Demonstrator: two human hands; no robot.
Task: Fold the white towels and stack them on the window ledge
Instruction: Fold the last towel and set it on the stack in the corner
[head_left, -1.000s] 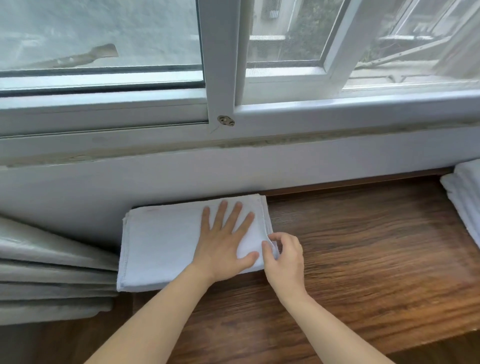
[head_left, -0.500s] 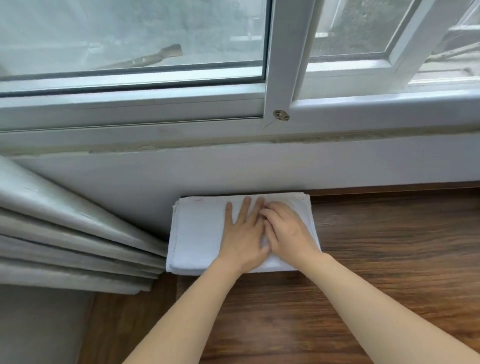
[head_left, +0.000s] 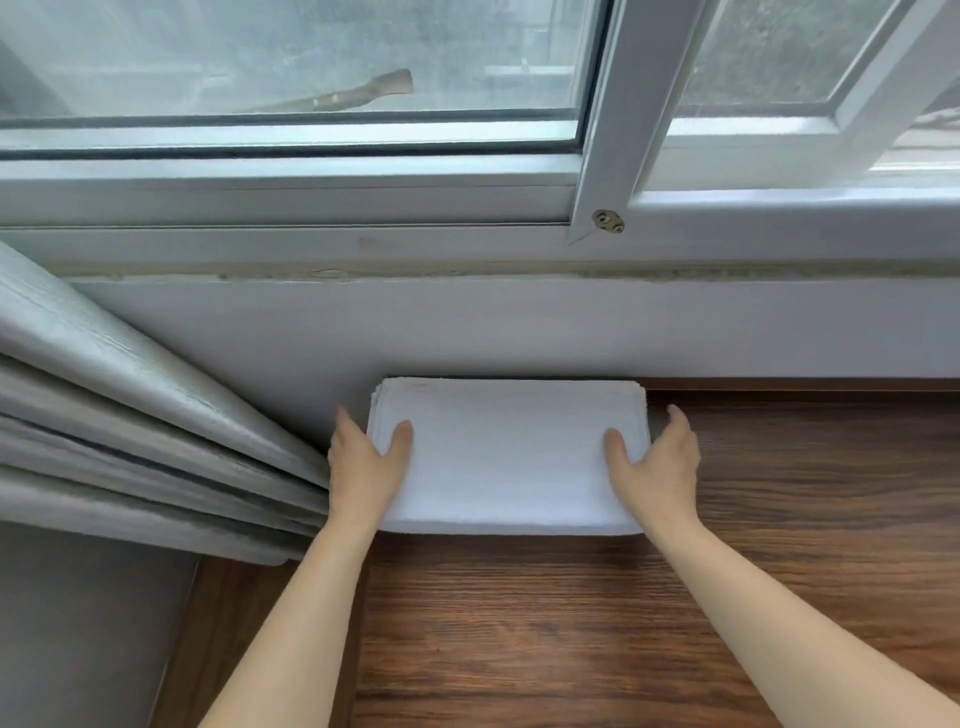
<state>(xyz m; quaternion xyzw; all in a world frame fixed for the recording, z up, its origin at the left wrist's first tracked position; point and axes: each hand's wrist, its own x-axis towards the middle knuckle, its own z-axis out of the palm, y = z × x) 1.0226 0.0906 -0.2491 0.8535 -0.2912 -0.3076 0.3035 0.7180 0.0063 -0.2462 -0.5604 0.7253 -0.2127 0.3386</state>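
Left hand and right hand grip the short ends of the folded white towels, thumbs on top, fingers curled down the sides. Between the hands the stack forms a flat, soft-napped rectangle with layered edges, lying on the wood-grain ledge against the painted wall. Beyond the left hand hang pleated grey curtains.

towel stack on ledge btwn hands, curtain left, window behind.
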